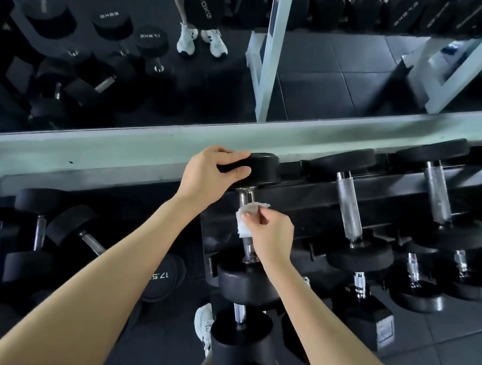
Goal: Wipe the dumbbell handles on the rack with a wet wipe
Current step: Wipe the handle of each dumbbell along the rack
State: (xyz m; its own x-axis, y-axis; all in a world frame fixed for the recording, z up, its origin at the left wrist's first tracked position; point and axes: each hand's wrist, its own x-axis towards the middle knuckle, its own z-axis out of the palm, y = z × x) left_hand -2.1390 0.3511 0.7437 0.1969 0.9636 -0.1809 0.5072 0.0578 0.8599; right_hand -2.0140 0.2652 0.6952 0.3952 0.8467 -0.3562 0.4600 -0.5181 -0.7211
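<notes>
- Now the left hand [204,175] grips the far end of the dumbbell [260,169] on the rack [301,194].
- Right hand [270,233] pinches the wet wipe [245,218] on the handle [246,242].
- Best to hold it steady and rub all around.

The black round dumbbell head [263,170] looked like matt rubber, faintly grained. The slim chrome metal handle [249,247] below it shone glossy and smooth. The small white wet wipe [242,227] looked soft and crumpled, like cloth. The neighbouring grey metal handle [350,208] was duller and roughly knurled.
</notes>
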